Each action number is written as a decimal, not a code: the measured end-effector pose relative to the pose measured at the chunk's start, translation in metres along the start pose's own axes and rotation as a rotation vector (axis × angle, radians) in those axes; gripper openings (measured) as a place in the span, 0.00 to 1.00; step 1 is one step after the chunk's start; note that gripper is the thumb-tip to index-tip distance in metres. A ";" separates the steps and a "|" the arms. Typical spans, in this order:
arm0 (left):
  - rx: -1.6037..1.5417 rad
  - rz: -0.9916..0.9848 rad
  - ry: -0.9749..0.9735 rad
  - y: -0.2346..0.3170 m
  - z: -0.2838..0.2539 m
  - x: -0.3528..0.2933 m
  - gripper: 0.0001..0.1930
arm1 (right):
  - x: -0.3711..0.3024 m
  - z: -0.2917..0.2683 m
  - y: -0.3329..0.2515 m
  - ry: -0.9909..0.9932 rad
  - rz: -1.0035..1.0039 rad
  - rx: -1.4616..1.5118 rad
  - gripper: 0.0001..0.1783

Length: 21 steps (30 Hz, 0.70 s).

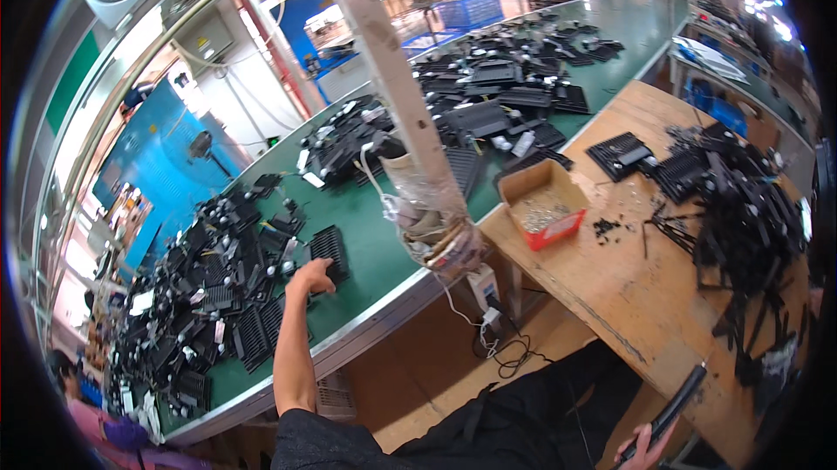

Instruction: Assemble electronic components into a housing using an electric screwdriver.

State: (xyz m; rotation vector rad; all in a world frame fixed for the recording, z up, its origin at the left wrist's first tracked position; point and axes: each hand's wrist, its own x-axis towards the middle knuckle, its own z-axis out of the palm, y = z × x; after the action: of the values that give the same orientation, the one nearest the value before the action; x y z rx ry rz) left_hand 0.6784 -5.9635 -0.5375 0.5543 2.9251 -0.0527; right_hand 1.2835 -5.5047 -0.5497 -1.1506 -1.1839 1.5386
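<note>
My left hand [314, 277] reaches over the green conveyor belt [370, 274], its fingers stretched out and apart. It overlaps the near edge of a black finned housing [329, 246]; whether the fingertips touch it I cannot tell. A dense heap of similar black housings with small white and silver parts [222, 248] lies left of this hand. At the lower right, my right hand [643, 447] is closed round a black stick-shaped electric screwdriver [680, 402]. Its thin tip points up and away, over the near edge of the wooden table [602, 296].
On the table stand an open box [558, 230] of small screws, loose black bits [606, 228] and a tall pile of black parts [741, 200]. A wrapped post [392, 60] rises between belt and table. Cables [501, 352] hang below. Another person [96, 426] is at far left.
</note>
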 end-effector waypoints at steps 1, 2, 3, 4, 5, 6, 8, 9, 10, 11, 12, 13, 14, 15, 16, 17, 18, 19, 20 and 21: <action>-0.123 0.024 -0.049 -0.017 -0.012 0.011 0.31 | 0.003 0.005 -0.001 0.001 0.000 -0.004 0.37; -0.249 0.051 -0.098 -0.030 -0.024 0.021 0.29 | 0.006 0.008 -0.003 0.005 0.000 -0.011 0.37; -0.424 0.016 0.074 -0.024 -0.029 0.035 0.25 | 0.006 0.013 -0.005 0.025 -0.005 -0.023 0.37; -0.597 -0.016 0.248 -0.008 -0.029 0.053 0.22 | 0.005 0.019 -0.006 0.050 -0.013 -0.034 0.37; -0.868 -0.070 0.347 0.007 -0.025 0.073 0.22 | 0.004 0.026 -0.006 0.073 -0.022 -0.044 0.37; -1.141 -0.126 0.446 0.021 -0.020 0.095 0.22 | 0.003 0.031 -0.006 0.099 -0.034 -0.055 0.37; -1.416 -0.171 0.353 0.030 -0.013 0.143 0.28 | 0.018 0.020 0.015 0.080 -0.040 -0.058 0.39; -1.429 -0.176 0.357 0.020 -0.009 0.168 0.28 | 0.030 0.007 0.040 -0.007 -0.191 -0.150 0.40; -1.600 -0.234 0.398 0.004 -0.003 0.193 0.32 | 0.039 0.004 0.053 -0.098 -0.339 -0.238 0.41; -1.773 -0.288 0.423 -0.003 0.001 0.218 0.37 | 0.039 0.018 0.045 -0.094 -0.348 -0.246 0.41; -1.791 -0.283 0.400 0.001 0.001 0.244 0.37 | 0.031 0.038 0.026 -0.013 -0.207 -0.203 0.41; -1.905 -0.333 0.428 0.005 0.001 0.268 0.41 | 0.023 0.052 0.011 0.071 -0.065 -0.158 0.41; -2.016 -0.384 0.463 0.005 0.000 0.289 0.44 | 0.019 0.061 0.003 0.085 -0.078 -0.164 0.41; -2.069 -0.388 0.462 0.005 0.001 0.305 0.49 | 0.016 0.068 -0.003 0.091 -0.063 -0.204 0.41; -2.156 -0.372 0.439 -0.003 -0.002 0.321 0.54 | 0.017 0.076 -0.006 0.090 -0.047 -0.234 0.41; -2.234 -0.365 0.424 -0.001 -0.008 0.338 0.58 | 0.019 0.080 -0.004 0.115 -0.057 -0.232 0.41; -2.310 -0.355 0.404 0.002 -0.016 0.354 0.62 | 0.028 0.082 0.002 0.105 -0.074 -0.228 0.41; -2.311 -0.372 0.414 0.003 -0.024 0.369 0.66 | 0.039 0.079 0.012 0.103 -0.088 -0.219 0.41; -2.296 -0.553 0.372 -0.005 -0.038 0.379 0.61 | 0.049 0.075 0.024 0.105 -0.104 -0.208 0.41; -2.407 -0.244 0.404 -0.047 -0.049 0.374 0.45 | 0.055 0.066 0.037 0.112 -0.110 -0.185 0.41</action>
State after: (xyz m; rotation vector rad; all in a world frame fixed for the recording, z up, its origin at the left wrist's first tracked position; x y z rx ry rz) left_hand 0.3101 -5.8687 -0.5512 -0.3114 1.1508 2.8078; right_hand 1.2047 -5.4705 -0.5865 -1.2538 -1.3112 1.2865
